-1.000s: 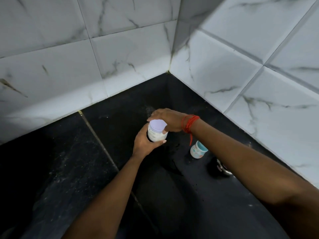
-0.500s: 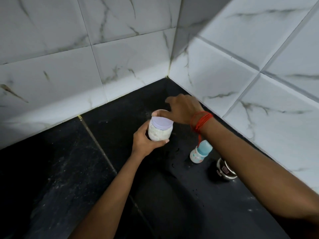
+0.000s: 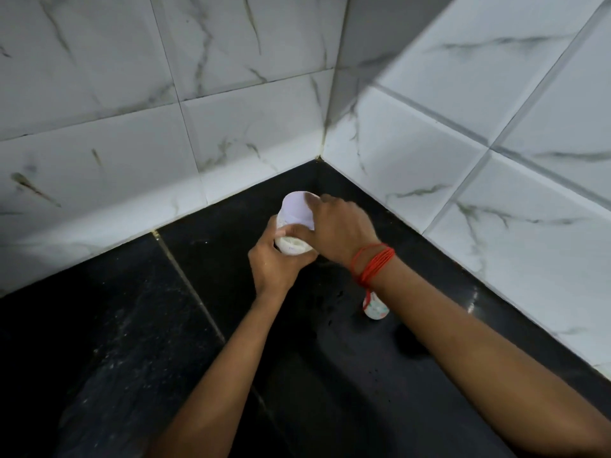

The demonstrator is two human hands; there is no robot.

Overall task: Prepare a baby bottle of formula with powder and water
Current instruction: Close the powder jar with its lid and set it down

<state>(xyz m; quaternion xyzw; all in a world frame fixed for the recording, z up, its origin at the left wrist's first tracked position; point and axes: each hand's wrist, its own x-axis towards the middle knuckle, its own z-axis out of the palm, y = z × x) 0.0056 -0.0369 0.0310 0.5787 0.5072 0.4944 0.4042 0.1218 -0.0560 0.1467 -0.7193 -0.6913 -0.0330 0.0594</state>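
1. Lilac plastic caps the powder jar (image 3: 295, 226), and that lid (image 3: 299, 209) is where the right hand (image 3: 340, 231) has closed, thumb and fingers clamped round its rim from above.
2. The left hand (image 3: 272, 266) wraps the jar's lower body from below and behind, fingers curled snugly about the whitish powder showing through the wall; the jar is held up off the black stone counter (image 3: 132, 325), tipped a little away from the person.
3. I'd judge the lid is being twisted, though whether loosening or tightening I cannot tell; it looks seated on the jar.
4. The baby bottle (image 3: 375, 307) stands on the counter below and to the right of the grip, mostly hidden under the right wrist with its red thread band (image 3: 373, 264). Its top is covered, so I cannot say whether it is open or what it holds.
5. Dark droplets speckle the counter between grip and bottle, so some water may have been handled.
6. Left, as far as shows: powder and water into the bottle, closing, mixing.
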